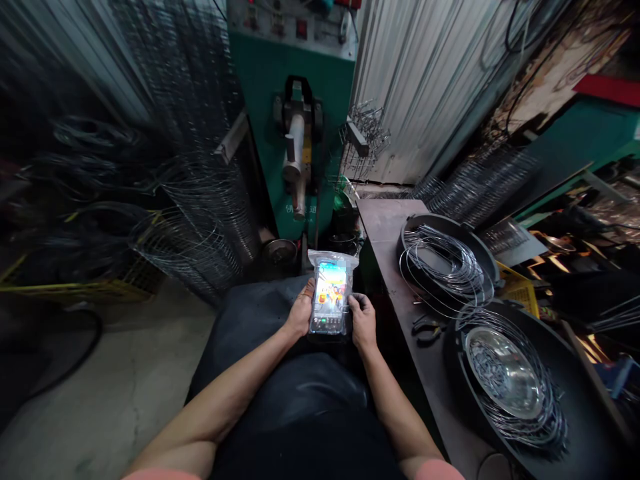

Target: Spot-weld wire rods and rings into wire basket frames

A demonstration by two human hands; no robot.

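A smartphone [330,297] in a clear plastic pouch is held upright over my lap, its screen lit with a bright, colourful picture. My left hand [301,310] is closed on the phone's left edge. On the opposite edge, my right hand [363,319] grips the pouch with the thumb near the screen. The fingers behind the phone are hidden. Dark cloth [260,313] covers my legs beneath it.
Ahead stands a green machine [255,87] with a metal arm [296,143]. The bench [383,227] on my right holds black pans [445,223] of wire rings, pliers [427,329] and a steel bowl [525,380] of small metal pieces. Stacked wire frames [200,233] stand left.
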